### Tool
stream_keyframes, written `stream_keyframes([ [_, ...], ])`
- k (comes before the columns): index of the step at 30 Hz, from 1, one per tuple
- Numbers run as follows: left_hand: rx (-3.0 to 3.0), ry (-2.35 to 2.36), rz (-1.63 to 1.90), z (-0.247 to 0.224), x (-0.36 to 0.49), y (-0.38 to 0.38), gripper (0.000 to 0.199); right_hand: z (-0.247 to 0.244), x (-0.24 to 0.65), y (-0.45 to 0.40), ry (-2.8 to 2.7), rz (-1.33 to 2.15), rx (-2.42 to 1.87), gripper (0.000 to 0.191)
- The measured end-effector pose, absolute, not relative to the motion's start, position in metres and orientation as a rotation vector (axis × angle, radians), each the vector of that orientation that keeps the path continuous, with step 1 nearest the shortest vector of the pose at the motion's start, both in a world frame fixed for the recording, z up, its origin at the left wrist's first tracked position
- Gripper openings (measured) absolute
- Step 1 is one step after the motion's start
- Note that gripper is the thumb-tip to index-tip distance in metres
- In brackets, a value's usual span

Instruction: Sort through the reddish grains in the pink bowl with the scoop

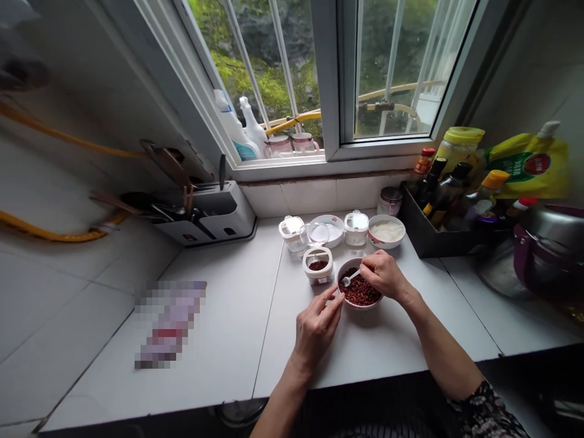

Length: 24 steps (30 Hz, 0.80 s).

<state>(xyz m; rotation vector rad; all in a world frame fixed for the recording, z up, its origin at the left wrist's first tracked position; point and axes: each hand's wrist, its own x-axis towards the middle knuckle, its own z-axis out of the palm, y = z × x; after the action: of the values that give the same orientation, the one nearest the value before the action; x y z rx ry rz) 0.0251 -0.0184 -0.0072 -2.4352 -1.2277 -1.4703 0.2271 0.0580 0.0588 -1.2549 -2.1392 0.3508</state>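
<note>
Spoon (350, 278) was up in the right hand (384, 275), grip closed tight on its handle, right over the white bowl (360, 302) of dark red spice (360, 291) on the bench (387, 347); left hand (316, 331) sat at the bowl's left rim, fingertips (335, 298) pinched together, nothing showing between them!

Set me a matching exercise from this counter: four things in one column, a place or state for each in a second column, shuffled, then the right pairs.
Things:
1. small white spoon
2. bowl
3. small jar
4. knife block

Places or states:
A. Standing far to the left of the bowl
B. Pinched in the right hand
C. Open, with a little red spice inside
D. Filled with red grains

Pairs: 1-B, 2-D, 3-C, 4-A
</note>
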Motion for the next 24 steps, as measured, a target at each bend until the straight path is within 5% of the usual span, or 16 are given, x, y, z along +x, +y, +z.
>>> stream_keyframes([
  [24, -2.464, -1.257, -1.463, -0.008, 0.025, -0.018, 0.027, 0.06, 0.241, 0.065, -1.817, 0.745, -1.285, 0.031],
])
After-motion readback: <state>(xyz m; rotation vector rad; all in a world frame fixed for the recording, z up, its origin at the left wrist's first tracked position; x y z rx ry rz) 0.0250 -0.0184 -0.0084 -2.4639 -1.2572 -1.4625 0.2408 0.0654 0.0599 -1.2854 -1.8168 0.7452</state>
